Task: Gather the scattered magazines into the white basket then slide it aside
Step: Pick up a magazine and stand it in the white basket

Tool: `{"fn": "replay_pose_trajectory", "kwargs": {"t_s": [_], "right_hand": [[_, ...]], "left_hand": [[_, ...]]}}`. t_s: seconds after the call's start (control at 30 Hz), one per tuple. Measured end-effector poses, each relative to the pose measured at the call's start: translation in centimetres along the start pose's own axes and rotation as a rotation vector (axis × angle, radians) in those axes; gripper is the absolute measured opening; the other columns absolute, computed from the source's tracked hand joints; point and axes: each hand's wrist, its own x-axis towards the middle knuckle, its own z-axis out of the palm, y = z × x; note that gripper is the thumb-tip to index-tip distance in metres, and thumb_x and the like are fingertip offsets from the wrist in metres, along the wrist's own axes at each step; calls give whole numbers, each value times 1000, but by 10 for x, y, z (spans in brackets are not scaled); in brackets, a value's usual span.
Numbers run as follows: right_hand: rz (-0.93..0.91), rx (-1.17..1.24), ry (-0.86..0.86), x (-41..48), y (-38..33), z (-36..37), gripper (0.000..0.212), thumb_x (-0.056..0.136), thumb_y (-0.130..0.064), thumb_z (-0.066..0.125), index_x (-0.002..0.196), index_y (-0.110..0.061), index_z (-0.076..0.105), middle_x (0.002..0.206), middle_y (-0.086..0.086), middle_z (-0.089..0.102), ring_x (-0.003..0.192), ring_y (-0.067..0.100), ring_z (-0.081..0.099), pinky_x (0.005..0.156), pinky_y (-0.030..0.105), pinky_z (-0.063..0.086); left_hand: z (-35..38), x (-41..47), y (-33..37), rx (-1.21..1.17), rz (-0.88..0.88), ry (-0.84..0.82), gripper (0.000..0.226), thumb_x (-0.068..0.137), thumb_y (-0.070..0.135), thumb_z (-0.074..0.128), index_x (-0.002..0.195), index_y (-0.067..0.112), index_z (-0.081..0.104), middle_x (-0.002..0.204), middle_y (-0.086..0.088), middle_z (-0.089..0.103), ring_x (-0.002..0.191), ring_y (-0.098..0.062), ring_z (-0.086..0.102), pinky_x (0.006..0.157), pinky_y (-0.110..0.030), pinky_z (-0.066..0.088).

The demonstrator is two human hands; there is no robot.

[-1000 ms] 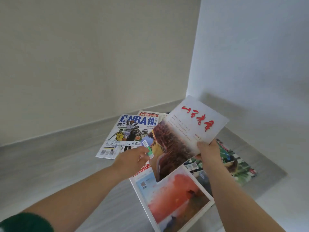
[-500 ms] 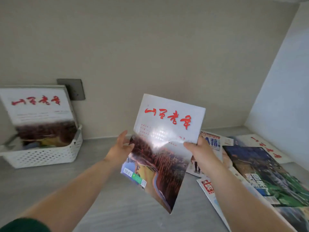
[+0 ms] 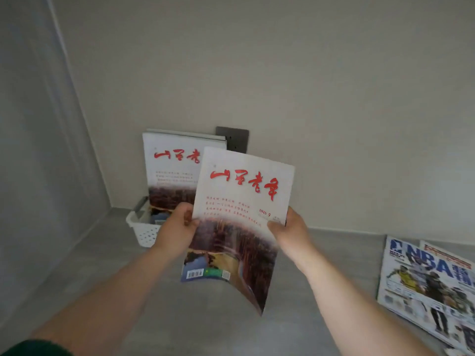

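Forearms reach over the near edge of the matte grey worktop (image 3: 205,327), where the left hand (image 3: 177,227) and right hand (image 3: 288,229) each clasp a side edge of a glossy magazine (image 3: 241,199) held in the air, its white cover bearing red brush lettering, "2025 9" and a barcode, its lower half drooping. At the right edge lies a flat "NBA" issue (image 3: 424,276). In the far left corner stands the white perforated basket (image 3: 144,231), with like-titled copies (image 3: 172,170) upright inside, before a dark square wall plate (image 3: 235,140).
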Motion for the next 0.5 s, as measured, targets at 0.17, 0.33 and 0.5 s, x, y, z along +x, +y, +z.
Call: {"fn": "replay_pose_trajectory", "kwargs": {"t_s": [0.17, 0.33, 0.5], "right_hand": [[-148, -49, 28, 43, -36, 34, 43, 82, 5, 41, 121, -11, 51, 119, 4, 60, 115, 22, 53, 76, 11, 36], [-202, -74, 83, 83, -65, 61, 38, 87, -1, 44, 123, -10, 49, 126, 9, 58, 112, 22, 54, 79, 19, 38], [-263, -56, 134, 120, -80, 85, 37, 87, -2, 45, 123, -10, 51, 125, 10, 59, 112, 23, 55, 77, 16, 40]], "left_hand": [[-43, 39, -15, -94, 62, 171, 12, 85, 8, 53, 92, 16, 48, 90, 0, 55, 86, -21, 53, 74, -30, 42], [-74, 81, -21, -167, 113, 346, 12, 84, 10, 54, 87, 20, 47, 79, 6, 52, 63, -2, 48, 62, -24, 38], [-90, 113, -36, -228, 150, 443, 15, 83, 9, 57, 87, 21, 48, 70, 19, 47, 62, -1, 45, 54, -22, 33]]}}
